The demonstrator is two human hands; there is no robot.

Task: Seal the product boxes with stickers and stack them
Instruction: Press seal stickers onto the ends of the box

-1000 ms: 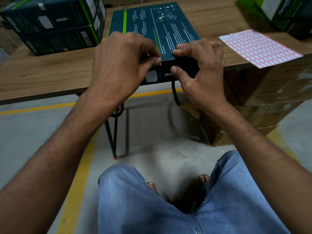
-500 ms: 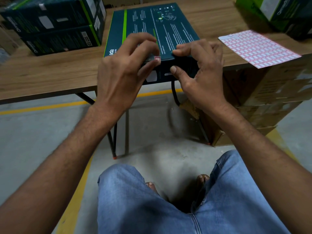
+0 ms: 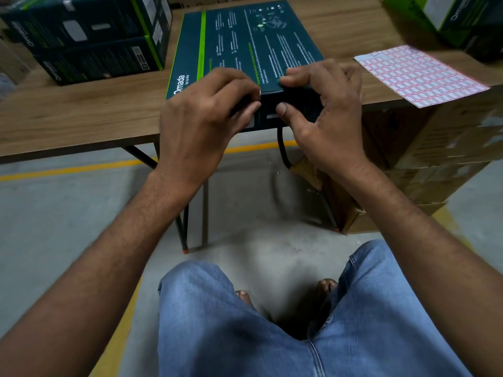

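A dark teal product box [image 3: 245, 47] with a green stripe lies flat on the wooden table [image 3: 76, 112], its near end overhanging the table edge. My left hand [image 3: 206, 115] curls over that near top edge and presses a small pink sticker [image 3: 260, 92] there with fingers and thumb. My right hand [image 3: 324, 104] grips the same end, fingers on top and thumb on the front face. A pink sticker sheet [image 3: 419, 74] lies on the table to the right.
Two like boxes [image 3: 89, 39] are stacked at the back left of the table. More boxes [image 3: 462, 17] stand at the back right. Brown cartons [image 3: 441, 159] sit under the table's right end. My knees in jeans are below.
My left hand lifted its fingers, showing the sticker on the box edge, then curled back down over it. My right hand has stayed in place on the box end.
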